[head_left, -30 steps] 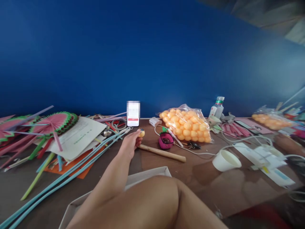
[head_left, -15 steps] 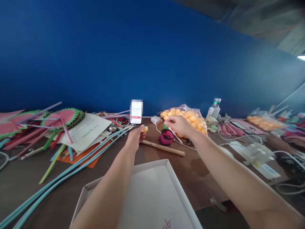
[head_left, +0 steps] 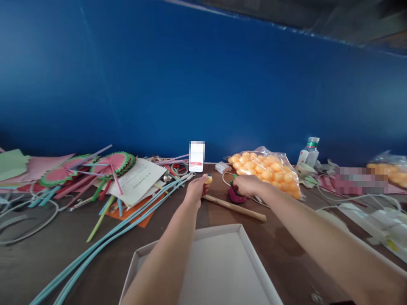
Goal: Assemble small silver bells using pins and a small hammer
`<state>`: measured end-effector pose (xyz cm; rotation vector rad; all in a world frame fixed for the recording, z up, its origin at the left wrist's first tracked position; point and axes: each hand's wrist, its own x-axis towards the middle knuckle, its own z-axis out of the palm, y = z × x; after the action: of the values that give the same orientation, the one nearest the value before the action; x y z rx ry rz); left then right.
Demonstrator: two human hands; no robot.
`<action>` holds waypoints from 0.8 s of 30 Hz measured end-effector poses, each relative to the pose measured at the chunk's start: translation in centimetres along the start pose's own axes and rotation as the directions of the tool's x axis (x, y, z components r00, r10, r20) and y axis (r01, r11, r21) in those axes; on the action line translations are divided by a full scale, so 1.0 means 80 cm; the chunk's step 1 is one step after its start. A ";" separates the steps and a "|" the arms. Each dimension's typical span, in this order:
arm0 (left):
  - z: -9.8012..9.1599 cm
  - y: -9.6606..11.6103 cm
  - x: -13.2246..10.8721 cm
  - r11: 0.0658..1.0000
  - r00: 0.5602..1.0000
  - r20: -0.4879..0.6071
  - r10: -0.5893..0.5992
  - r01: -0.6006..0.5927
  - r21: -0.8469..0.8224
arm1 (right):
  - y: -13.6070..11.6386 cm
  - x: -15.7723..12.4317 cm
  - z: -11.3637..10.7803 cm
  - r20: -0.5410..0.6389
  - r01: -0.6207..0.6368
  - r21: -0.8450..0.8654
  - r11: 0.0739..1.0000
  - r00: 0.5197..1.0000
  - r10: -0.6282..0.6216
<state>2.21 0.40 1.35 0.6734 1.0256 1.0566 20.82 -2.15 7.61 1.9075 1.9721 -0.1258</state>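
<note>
My left hand (head_left: 196, 191) is closed, pinching a small yellow ball (head_left: 209, 180) with a dark patch on top, above the table in front of the phone. My right hand (head_left: 246, 185) is lowered over a small purple pouch (head_left: 234, 196) with a green edge. Its fingertips are at or inside the pouch's opening and hidden, so I cannot tell what they grip. Between my hands and the box lid lies a wooden stick (head_left: 237, 207).
A phone (head_left: 196, 156) stands against the blue wall. Behind my right hand is a bag of orange balls (head_left: 267, 169), with a bottle (head_left: 309, 153) farther right. Paper fans (head_left: 111, 169), papers and light-blue cords (head_left: 124, 224) spread left. A white box lid (head_left: 219, 271) sits close below my arms.
My right hand has dropped from above the pouch down onto its opening. The left hand still holds the ball. The whole view has shifted, so things appear farther right.
</note>
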 end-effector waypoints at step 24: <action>-0.001 -0.002 0.004 1.000 1.000 0.004 0.008 -0.008 0.015 | 0.038 -0.017 0.011 -0.179 -0.018 0.301 0.954 0.981 0.075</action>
<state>2.24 0.65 1.07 0.6922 1.0294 1.0553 23.96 -3.50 7.91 2.2279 2.1281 -0.2511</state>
